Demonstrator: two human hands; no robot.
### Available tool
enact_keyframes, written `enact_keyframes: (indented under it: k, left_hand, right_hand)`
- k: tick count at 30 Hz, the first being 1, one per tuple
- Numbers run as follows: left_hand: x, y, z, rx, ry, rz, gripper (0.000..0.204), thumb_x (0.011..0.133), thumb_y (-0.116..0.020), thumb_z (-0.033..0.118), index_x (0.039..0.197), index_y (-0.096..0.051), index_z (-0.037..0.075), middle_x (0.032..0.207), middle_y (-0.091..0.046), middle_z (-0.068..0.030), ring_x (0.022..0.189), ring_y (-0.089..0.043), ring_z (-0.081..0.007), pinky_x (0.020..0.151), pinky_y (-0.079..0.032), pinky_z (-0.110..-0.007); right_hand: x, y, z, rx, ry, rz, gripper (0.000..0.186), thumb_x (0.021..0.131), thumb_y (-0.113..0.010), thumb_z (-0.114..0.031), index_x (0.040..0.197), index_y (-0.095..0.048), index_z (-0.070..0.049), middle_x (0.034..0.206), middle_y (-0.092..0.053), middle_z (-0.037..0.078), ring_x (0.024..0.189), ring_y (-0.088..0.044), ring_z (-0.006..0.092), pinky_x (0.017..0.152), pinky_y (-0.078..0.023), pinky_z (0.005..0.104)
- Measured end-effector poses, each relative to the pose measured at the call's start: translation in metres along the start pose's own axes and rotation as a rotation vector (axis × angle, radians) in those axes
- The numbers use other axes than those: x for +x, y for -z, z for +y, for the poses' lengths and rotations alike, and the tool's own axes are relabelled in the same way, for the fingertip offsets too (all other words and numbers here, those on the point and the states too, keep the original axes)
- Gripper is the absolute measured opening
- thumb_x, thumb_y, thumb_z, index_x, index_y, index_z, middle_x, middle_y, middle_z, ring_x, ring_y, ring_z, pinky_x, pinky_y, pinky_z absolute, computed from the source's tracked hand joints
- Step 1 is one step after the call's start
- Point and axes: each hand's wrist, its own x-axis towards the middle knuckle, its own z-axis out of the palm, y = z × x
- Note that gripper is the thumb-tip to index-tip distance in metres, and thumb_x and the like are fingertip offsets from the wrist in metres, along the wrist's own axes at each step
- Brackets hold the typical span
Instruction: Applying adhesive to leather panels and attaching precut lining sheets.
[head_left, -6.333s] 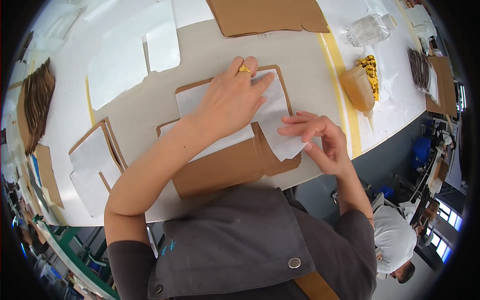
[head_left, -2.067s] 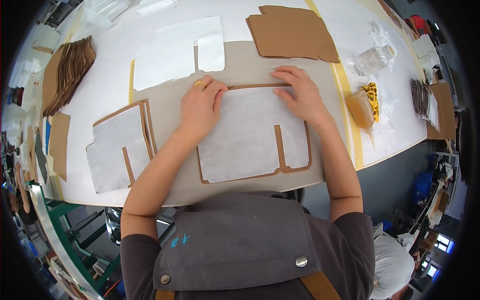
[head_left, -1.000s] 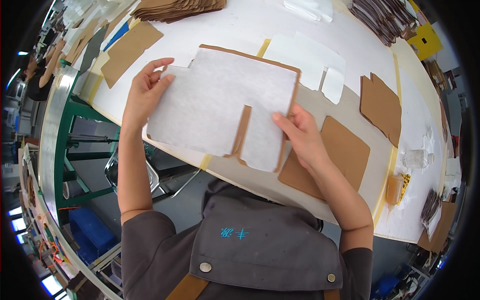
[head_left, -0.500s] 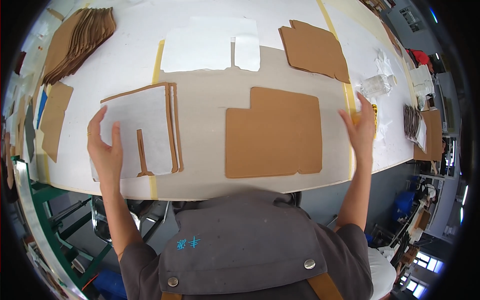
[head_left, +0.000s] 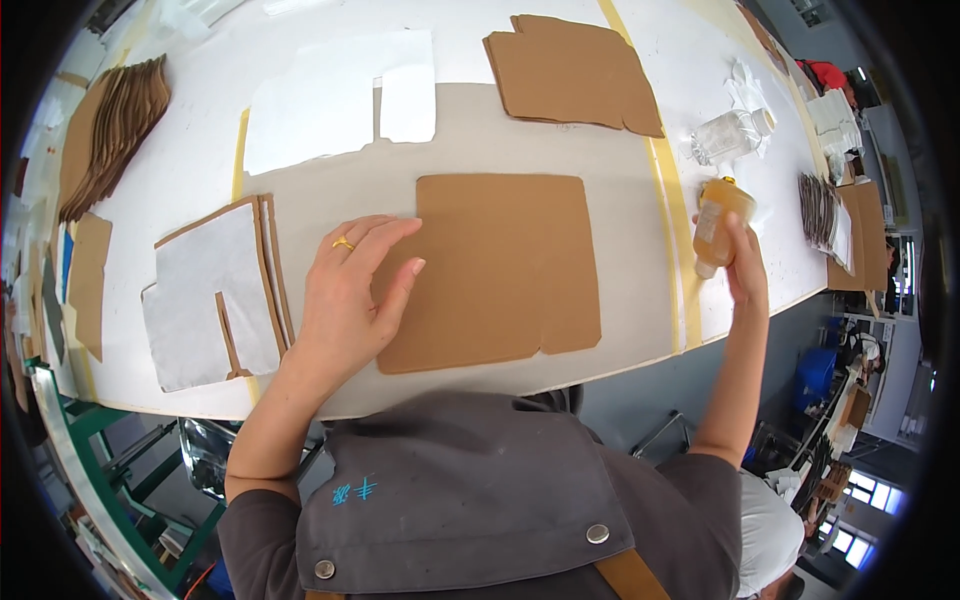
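Note:
My left hand [head_left: 350, 290] hovers open over the left edge of a brown notched board piece [head_left: 495, 270] lying on the grey mat [head_left: 640, 250]. My right hand [head_left: 741, 262] grips a plastic squeeze bottle of amber liquid [head_left: 722, 215] by the yellow tape strip at the mat's right. At the left, board pieces faced with white sheet [head_left: 205, 260] lie stacked, a brown slot showing in the top one.
At the back are white cut sheets [head_left: 300, 100], brown pieces [head_left: 570, 75] and a clear jar [head_left: 726, 138]. A fanned brown stack [head_left: 105, 130] sits far left, another stack [head_left: 820, 215] far right. A person in white [head_left: 770, 530] is behind me at the right.
The white-faced piece I held a second ago lies on the left stack. My left hand has moved rightward to the brown piece; my right hand has taken hold of the amber bottle.

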Motion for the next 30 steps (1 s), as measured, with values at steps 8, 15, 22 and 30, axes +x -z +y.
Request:
enact_keyframes:
  k: [8, 15, 22, 30]
  left_hand:
    - [0.002, -0.011, -0.022, -0.155, 0.093, 0.041, 0.023, 0.083, -0.065, -0.001, 0.105, -0.066, 0.003, 0.103, -0.068, -0.0129, 0.099, -0.064, -0.0301, 0.087, -0.05, -0.037]
    - [0.001, -0.009, -0.028, -0.225, 0.157, 0.038, 0.022, 0.084, -0.063, -0.005, 0.104, -0.066, 0.002, 0.098, -0.069, -0.0119, 0.092, -0.066, -0.0255, 0.083, -0.051, -0.032]
    - [0.0, -0.004, -0.027, -0.284, 0.2, 0.035, 0.021, 0.085, -0.062, -0.006, 0.104, -0.067, 0.001, 0.094, -0.07, -0.0118, 0.089, -0.067, -0.0239, 0.082, -0.051, -0.031]
    - [-0.001, -0.001, -0.028, -0.302, 0.208, 0.031, 0.02, 0.086, -0.062, -0.004, 0.104, -0.068, 0.001, 0.093, -0.07, -0.0116, 0.087, -0.067, -0.0226, 0.08, -0.051, -0.03]
  right_hand:
    - [-0.067, -0.101, 0.038, 0.912, 0.285, 0.143, 0.048, 0.093, -0.066, -0.013, 0.136, -0.045, -0.003, 0.128, -0.059, 0.01, 0.109, -0.062, 0.0197, 0.09, -0.056, 0.0303]
    - [-0.076, -0.141, 0.045, 0.769, 0.149, 0.483, 0.048, 0.091, -0.068, -0.012, 0.133, -0.046, -0.005, 0.124, -0.059, 0.007, 0.112, -0.06, 0.0186, 0.092, -0.055, 0.0327]
    - [-0.081, -0.147, 0.036, 0.774, 0.117, 0.487, 0.05, 0.092, -0.067, -0.011, 0.136, -0.043, -0.004, 0.128, -0.056, 0.008, 0.115, -0.059, 0.0201, 0.096, -0.054, 0.0347]
    - [-0.079, -0.157, 0.032, 0.624, 0.153, 0.552, 0.049, 0.095, -0.063, -0.015, 0.137, -0.042, -0.001, 0.129, -0.056, 0.011, 0.115, -0.06, 0.0214, 0.099, -0.053, 0.0363]
